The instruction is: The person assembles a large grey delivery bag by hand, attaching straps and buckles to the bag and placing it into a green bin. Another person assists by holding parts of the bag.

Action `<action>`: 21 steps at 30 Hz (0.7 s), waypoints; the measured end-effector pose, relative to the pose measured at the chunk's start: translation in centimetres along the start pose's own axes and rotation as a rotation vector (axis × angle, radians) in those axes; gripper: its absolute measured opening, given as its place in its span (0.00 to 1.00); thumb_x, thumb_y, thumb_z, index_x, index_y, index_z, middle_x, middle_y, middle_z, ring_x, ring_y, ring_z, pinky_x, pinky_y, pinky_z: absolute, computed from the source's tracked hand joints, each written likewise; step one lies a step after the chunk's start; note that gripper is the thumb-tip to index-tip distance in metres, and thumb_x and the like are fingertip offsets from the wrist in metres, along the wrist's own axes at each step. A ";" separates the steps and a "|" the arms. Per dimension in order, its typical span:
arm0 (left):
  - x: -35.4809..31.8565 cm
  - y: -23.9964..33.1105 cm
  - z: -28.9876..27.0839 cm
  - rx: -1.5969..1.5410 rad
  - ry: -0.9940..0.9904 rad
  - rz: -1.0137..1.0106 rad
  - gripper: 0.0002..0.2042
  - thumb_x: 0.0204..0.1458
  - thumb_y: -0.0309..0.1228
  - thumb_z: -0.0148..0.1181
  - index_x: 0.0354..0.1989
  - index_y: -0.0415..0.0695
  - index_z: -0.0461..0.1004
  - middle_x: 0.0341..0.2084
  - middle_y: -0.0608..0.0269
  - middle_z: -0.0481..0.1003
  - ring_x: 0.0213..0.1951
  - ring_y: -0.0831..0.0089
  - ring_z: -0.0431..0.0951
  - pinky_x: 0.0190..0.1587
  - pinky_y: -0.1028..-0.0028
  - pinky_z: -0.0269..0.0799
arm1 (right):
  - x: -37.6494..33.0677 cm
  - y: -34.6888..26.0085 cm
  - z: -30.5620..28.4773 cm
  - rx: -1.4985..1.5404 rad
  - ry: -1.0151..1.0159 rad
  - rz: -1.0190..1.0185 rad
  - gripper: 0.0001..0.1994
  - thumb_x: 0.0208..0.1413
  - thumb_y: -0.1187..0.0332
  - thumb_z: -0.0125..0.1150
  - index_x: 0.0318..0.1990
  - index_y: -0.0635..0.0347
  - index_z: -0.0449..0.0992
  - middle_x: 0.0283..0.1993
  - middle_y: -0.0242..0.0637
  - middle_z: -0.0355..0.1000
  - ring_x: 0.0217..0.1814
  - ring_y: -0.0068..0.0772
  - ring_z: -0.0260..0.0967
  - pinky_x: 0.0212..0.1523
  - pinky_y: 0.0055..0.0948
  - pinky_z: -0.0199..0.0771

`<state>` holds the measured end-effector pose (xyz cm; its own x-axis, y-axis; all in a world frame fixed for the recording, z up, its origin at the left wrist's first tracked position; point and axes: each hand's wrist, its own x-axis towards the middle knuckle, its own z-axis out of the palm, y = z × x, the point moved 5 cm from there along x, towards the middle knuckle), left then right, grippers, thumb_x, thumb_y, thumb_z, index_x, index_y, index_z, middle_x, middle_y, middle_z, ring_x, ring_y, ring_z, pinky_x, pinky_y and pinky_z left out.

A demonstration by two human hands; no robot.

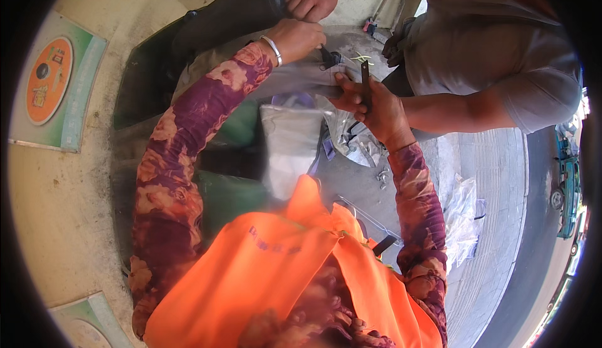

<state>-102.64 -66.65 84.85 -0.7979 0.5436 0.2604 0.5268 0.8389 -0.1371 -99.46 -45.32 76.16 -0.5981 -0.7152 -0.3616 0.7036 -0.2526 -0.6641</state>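
My left hand [298, 39], with a silver bracelet at the wrist, is stretched far forward with its fingers closed. What they grip is hidden; a small black piece [330, 58] shows just beside the fingertips. My right hand [381, 111] is closed round a dark, flat, narrow tool [365, 83] that points up past the fingers and has a small hole near its end. Another person's hand [311, 1] is right above my left hand, by the open end of a long black tube-like thing [229, 21].
A white sack [290, 144] and a green bag [229, 191] stand below my arms. Scraps lie on the grey ground [360, 175]. The person in a grey shirt [483, 47] is close at the right. Clear plastic sheeting [463, 219] lies near a road with a green vehicle [567, 191]. A wall [69, 210] runs along the left.
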 end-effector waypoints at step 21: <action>-0.6 1.2 0.5 0.056 0.135 0.169 0.03 0.49 0.26 0.55 0.28 0.50 0.75 0.27 0.68 0.72 0.27 0.66 0.80 0.25 0.68 0.76 | 1.4 1.0 1.4 -0.375 0.215 -0.273 0.18 0.68 0.60 0.48 0.53 0.64 0.75 0.31 0.30 0.74 0.22 0.18 0.64 0.21 0.18 0.67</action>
<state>-101.67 -65.94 84.06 -0.6511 0.6715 0.3537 0.6298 0.7381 -0.2420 -99.05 -47.50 75.89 -0.8343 -0.4953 -0.2421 0.3478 -0.1320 -0.9282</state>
